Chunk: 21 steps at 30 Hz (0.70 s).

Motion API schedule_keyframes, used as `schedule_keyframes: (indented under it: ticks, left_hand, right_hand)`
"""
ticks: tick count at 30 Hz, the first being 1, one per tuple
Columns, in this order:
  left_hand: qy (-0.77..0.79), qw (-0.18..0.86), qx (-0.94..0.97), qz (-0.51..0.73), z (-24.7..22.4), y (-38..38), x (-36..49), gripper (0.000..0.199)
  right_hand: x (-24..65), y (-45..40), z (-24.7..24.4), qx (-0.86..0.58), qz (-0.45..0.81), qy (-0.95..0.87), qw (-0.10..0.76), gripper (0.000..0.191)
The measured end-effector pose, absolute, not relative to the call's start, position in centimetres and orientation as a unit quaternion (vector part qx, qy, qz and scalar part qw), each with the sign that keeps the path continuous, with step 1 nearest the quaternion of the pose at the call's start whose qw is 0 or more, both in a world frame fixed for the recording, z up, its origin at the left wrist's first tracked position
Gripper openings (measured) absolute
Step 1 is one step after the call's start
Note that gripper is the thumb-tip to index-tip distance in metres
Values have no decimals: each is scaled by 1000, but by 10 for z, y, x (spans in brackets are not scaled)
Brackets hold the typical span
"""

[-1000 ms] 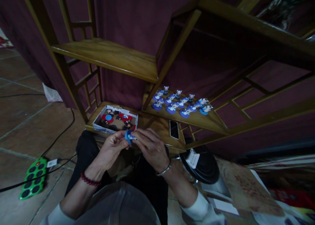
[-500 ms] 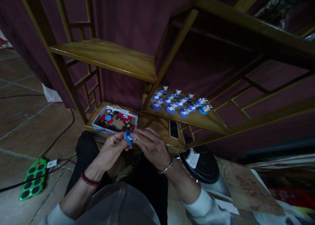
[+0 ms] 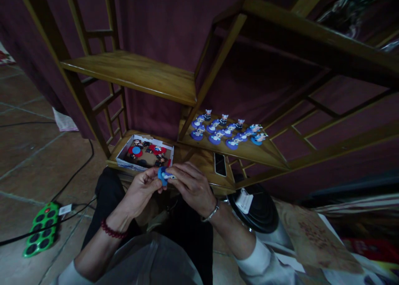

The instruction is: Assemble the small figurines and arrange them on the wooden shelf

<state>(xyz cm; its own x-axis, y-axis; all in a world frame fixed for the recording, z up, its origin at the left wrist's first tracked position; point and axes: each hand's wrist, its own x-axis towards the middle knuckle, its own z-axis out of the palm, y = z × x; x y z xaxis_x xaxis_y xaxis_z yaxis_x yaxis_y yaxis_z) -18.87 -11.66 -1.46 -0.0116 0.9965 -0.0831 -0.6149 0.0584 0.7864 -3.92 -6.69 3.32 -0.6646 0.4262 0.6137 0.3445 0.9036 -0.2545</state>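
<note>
Between my two hands, above my lap, is a small figurine (image 3: 168, 175) on a round blue base (image 3: 161, 176). My left hand (image 3: 145, 189) pinches the base by its edge. The fingers of my right hand (image 3: 191, 185) close on the figurine's body and hide part of it. Just beyond my hands, a shallow white cardboard box (image 3: 131, 164) holds several small figures and red round bases, with a blue disc (image 3: 136, 150) on one of them. To the right, several purple-based figurines (image 3: 215, 137) stand in rows on a wooden shelf (image 3: 264, 154).
A phone (image 3: 220, 164) lies on the lower shelf board. A higher wooden shelf (image 3: 134, 70) juts out above the box. At right stands a bin with a black lid (image 3: 260, 210). A green power strip (image 3: 42, 231) with black cables lies on the tiled floor at left.
The figurine has turned slightly in my hands, and more of its body shows beside the right fingers. Both hands stay in nearly the same place.
</note>
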Motion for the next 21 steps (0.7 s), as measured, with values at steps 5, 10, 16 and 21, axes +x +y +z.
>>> schedule_keyframes:
  ticks: [5, 10, 16, 21]
  left_hand:
    - [355, 646, 273, 619, -13, -116, -189, 27]
    - [364, 631, 275, 627, -10, -113, -186, 27]
    - [393, 610, 296, 621, -9, -113, -186, 29]
    - [403, 599, 311, 618, -8, -114, -186, 30]
  right_hand:
    - [-40, -67, 31, -233, 76, -904, 351, 17]
    - [-41, -69, 34, -271, 117, -893, 339, 18]
    - [-42, -69, 34, -298, 162, -875, 345, 18]
    - [-41, -71, 32, -308, 174, -865, 355, 20]
